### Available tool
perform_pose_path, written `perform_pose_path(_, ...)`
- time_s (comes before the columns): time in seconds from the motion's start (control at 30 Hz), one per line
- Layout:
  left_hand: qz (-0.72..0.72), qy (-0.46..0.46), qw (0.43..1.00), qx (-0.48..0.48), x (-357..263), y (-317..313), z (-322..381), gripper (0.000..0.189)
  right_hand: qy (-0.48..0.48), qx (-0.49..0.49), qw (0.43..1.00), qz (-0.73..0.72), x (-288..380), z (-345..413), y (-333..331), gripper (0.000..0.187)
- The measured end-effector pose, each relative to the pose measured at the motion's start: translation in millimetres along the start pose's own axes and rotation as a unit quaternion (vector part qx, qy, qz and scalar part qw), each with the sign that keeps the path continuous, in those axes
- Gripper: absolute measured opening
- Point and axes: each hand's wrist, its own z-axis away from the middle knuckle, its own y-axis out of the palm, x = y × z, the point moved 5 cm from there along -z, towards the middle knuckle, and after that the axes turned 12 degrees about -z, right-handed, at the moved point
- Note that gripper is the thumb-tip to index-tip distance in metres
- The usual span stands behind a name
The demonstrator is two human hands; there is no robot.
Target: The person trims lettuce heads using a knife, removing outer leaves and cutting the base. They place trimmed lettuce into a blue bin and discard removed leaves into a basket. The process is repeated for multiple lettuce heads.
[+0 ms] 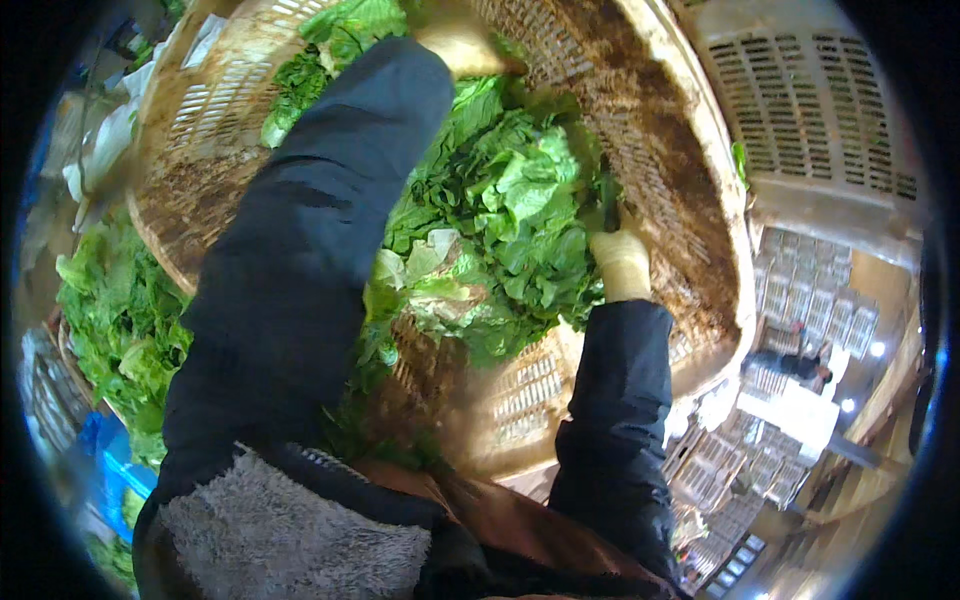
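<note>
A large pile of green leafy lettuce (517, 202) lies in a dirt-stained, cream plastic crate (660, 142) with slotted walls. My left hand (465, 52), in a pale glove, reaches over the leaves at the crate's far side. It is blurred and its fingers do not show clearly. At the right of the pile, my right hand (622, 259) wears a cream glove and is closed around a narrow dark tool (609, 201), whose kind I cannot make out. Paler, browned leaves (450, 289) sit on the near side of the heap.
More lettuce (124, 330) fills a container at the left, beside blue plastic (112, 457). Another slotted crate (810, 112) stands at the upper right. Farther off at the right are a person (787, 366) and several stacked crates (814, 285).
</note>
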Motion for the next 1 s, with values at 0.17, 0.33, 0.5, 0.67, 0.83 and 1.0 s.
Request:
perform_pose_path(0.17,0.147,0.165,0.950,-0.220,10,11,114,0.078,-0.299,-0.150,0.939,-0.078,31,85,12,0.037)
perform_pose_path(0.33,0.246,0.096,0.933,-0.246,102,2,250,0.061,-0.293,0.086,0.940,-0.154,23,192,34,0.046)
perform_pose_path(0.5,0.001,-0.094,0.959,-0.267,124,-47,290,0.070,-0.347,-0.059,0.913,-0.205,46,181,-49,0.047)
perform_pose_path(0.67,0.042,0.051,0.972,-0.227,-4,-12,180,0.102,-0.180,-0.126,0.973,-0.070,18,38,-48,0.044)
perform_pose_path(0.83,-0.105,-0.031,0.994,-0.028,-29,34,146,0.108,-0.111,0.032,0.979,0.169,40,-1,-9,0.053)
perform_pose_path(1.0,-0.121,-0.019,0.986,-0.110,22,24,214,0.095,-0.141,0.066,0.942,0.299,37,156,-15,0.025)
